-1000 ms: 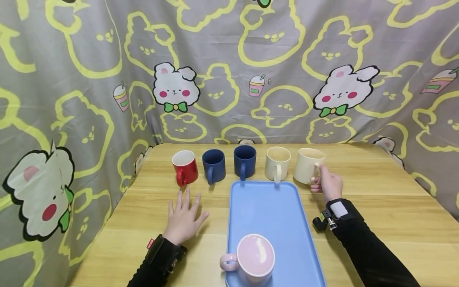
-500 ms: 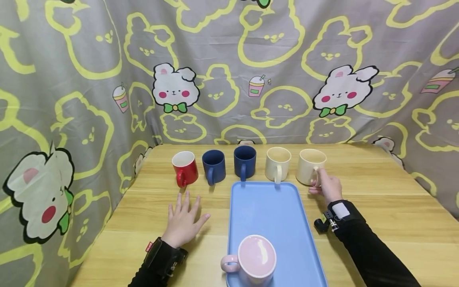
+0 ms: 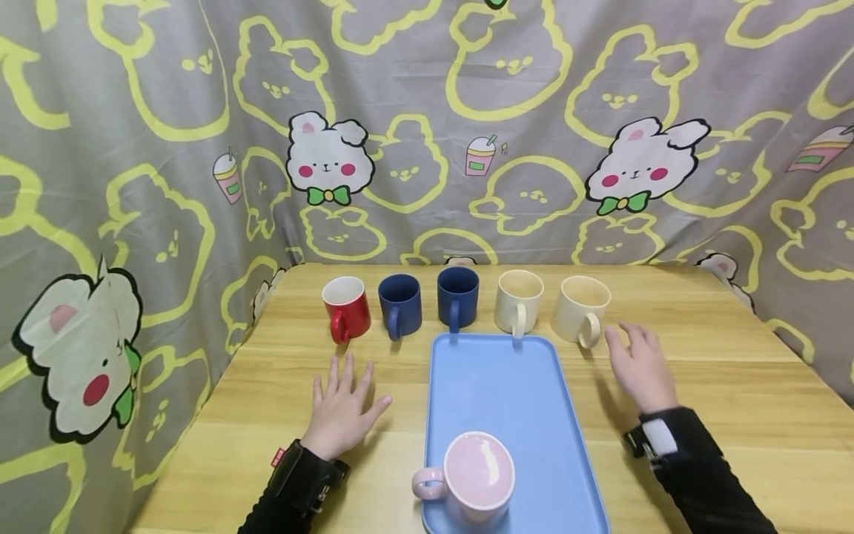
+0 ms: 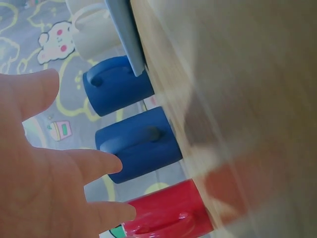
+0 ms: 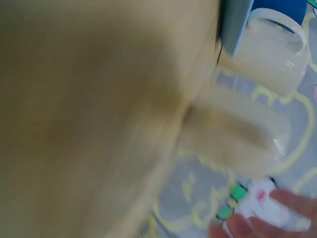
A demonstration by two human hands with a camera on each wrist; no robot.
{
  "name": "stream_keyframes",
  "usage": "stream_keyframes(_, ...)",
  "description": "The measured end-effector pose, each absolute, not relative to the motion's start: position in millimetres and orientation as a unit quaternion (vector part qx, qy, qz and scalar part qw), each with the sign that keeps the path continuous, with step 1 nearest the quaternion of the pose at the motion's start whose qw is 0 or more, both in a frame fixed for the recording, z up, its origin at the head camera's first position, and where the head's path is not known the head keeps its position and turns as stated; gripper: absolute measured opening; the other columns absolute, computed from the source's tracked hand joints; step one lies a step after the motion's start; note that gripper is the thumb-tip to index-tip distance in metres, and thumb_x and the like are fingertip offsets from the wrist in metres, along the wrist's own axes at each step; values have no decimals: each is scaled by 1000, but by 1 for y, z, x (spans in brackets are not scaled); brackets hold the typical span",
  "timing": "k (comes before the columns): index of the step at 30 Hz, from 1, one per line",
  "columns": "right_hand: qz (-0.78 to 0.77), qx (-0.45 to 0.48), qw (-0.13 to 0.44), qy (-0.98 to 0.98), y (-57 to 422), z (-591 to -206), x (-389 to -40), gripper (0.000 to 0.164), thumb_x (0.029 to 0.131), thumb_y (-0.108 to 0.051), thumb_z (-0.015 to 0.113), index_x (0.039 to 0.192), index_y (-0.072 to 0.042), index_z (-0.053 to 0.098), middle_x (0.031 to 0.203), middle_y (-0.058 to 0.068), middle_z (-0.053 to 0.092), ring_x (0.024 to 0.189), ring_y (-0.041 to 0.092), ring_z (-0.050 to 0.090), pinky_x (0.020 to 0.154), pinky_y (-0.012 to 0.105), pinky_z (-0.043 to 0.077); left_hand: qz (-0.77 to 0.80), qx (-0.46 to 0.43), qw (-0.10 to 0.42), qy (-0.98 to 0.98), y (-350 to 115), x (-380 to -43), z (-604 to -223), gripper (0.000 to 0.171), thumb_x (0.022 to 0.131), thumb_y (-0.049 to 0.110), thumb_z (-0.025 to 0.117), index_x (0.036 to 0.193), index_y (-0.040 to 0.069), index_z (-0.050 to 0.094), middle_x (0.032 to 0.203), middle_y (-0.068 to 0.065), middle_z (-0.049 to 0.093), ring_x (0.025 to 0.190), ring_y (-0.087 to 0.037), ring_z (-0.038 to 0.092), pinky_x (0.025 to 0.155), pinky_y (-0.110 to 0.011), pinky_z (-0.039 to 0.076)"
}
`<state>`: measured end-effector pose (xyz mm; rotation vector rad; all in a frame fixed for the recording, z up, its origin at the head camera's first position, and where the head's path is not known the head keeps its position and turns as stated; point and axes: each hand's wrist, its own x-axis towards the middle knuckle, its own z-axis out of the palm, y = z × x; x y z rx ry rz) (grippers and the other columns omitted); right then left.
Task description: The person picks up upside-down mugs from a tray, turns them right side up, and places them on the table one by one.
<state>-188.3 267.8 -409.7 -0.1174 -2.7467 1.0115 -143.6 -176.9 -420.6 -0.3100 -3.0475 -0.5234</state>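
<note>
My right hand [image 3: 643, 368] is just right of the rightmost cream mug [image 3: 579, 305], apart from its handle, fingers loosely bent and holding nothing. That mug stands upright with its handle toward me; it is blurred in the right wrist view. To its left in the row are another cream mug [image 3: 518, 300], two blue mugs [image 3: 457, 297] and a red mug [image 3: 347, 308] with a white inside. My left hand [image 3: 342, 410] spreads its fingers over the table in front of the red mug, with nothing in it.
A blue tray [image 3: 500, 386] lies lengthwise on the wooden table [image 3: 220, 445], its far edge close to the row of mugs. On its near end sits a pink mug [image 3: 479, 478], handle pointing left. A patterned curtain [image 3: 414, 89] surrounds the table's back and sides.
My right hand has let go of the rightmost cream mug's handle and drawn back to the right. That mug has shifted slightly right, its handle turned more toward me. The left hand stays put.
</note>
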Motion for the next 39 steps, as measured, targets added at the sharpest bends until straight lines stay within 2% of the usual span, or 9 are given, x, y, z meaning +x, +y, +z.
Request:
stream_keyframes(4, 235, 10, 108, -966, 273, -418, -153, 67, 103, -44, 36, 148, 5, 27, 150, 41, 1, 134, 62, 0, 95, 80, 7, -167, -113, 11, -979, -175, -135, -420, 68, 98, 49, 50, 148, 4, 39, 156, -28, 14, 142, -49, 4, 107, -71, 2)
stream_keyframes(9, 164, 38, 57, -984, 270, -428, -122, 72, 101, -49, 41, 155, -11, 15, 151, 36, -14, 133, 53, -26, 91, 80, -15, -200, -162, -27, -966, -176, -122, -419, 60, 101, 42, 46, 148, 5, 39, 156, -27, 16, 142, -48, 6, 106, -71, 2)
stream_keyframes(14, 136, 41, 17, -990, 263, -428, -109, 76, 100, -54, 40, 157, -16, 8, 151, 33, -18, 133, 51, -28, 90, 77, -21, -246, -227, -80, -939, -181, -107, -417, 53, 99, 26, 50, 147, 6, 41, 155, -27, 19, 142, -48, 10, 107, -69, 5)
stream_keyframes(17, 137, 40, 3, -990, 262, -426, -106, 77, 99, -55, 40, 157, -15, 8, 152, 33, -17, 133, 50, -28, 90, 78, -20, -261, -274, -89, -921, -178, -98, -417, 58, 94, 31, 59, 145, 6, 46, 153, -26, 25, 141, -46, 17, 108, -68, 12)
stream_keyframes(23, 145, 36, -6, -989, 260, -427, -104, 79, 99, -56, 39, 157, -14, 6, 152, 33, -17, 133, 49, -30, 89, 79, -18, -272, -326, -73, -903, -161, -87, -419, 57, 84, 50, 71, 126, 13, 65, 120, -1, 59, 112, -18, 52, 96, -45, 39)
stream_keyframes(26, 149, 33, -9, -988, 260, -427, -103, 79, 99, -57, 39, 156, -13, 6, 152, 33, -17, 133, 50, -29, 89, 80, -18, -272, -337, -74, -898, -153, -88, -419, 45, 81, 46, 75, 113, 15, 72, 94, 14, 58, 87, -4, 50, 81, -27, 40)
stream_keyframes(31, 149, 35, -16, -988, 259, -427, -102, 79, 99, -56, 39, 156, -13, 6, 151, 35, -16, 133, 52, -28, 88, 80, -18, -273, -351, -64, -893, -145, -89, -419, 17, 80, 29, 80, 77, 16, 70, 67, 19, 46, 66, 1, 40, 64, -16, 34)
stream_keyframes(35, 142, 41, -21, -989, 258, -427, -101, 79, 99, -56, 40, 157, -14, 8, 152, 35, -14, 133, 52, -27, 89, 80, -17, -287, -346, -70, -891, -142, -87, -420, 28, 84, 22, 76, 63, 17, 59, 59, 18, 41, 60, 2, 38, 58, -14, 34)
stream_keyframes(39, 149, 41, -28, -988, 258, -426, -100, 77, 99, -57, 39, 156, -12, 12, 152, 36, -11, 134, 53, -25, 89, 79, -19, -299, -349, -59, -886, -140, -86, -419, 25, 88, 20, 73, 67, 18, 60, 62, 19, 43, 63, 2, 40, 58, -15, 35)
